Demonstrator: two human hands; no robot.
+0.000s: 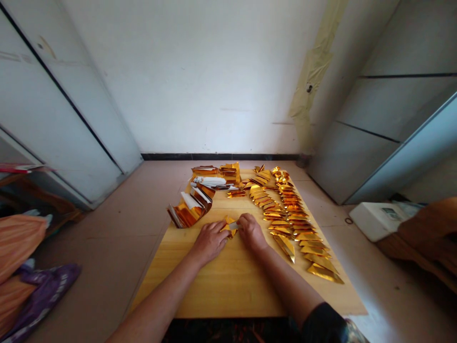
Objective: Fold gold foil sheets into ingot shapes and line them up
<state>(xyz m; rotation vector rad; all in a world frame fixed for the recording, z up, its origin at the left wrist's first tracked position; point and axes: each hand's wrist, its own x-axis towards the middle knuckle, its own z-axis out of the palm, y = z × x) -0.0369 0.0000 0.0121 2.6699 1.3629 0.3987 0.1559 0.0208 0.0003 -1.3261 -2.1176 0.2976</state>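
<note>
A small sheet of gold foil paper [231, 222], partly folded with a pale inner side showing, lies between my hands on the wooden board. My left hand [211, 242] presses on its left side, fingers together on the paper. At its right edge my right hand [252, 231] pinches the same sheet. To the right, overlapping rows of folded gold paper pieces [294, 209] run from the far edge toward me. Behind my left hand stand curved stacks of gold paper sheets [191, 209], some with white backs up.
The wooden board [214, 290] rests low above a tiled floor, near a white wall [200, 85]. Grey cabinets [385, 109] flank both sides. On the right is a white box [378, 220]; a purple bag [50, 290] and orange cloth-like bundles lie left.
</note>
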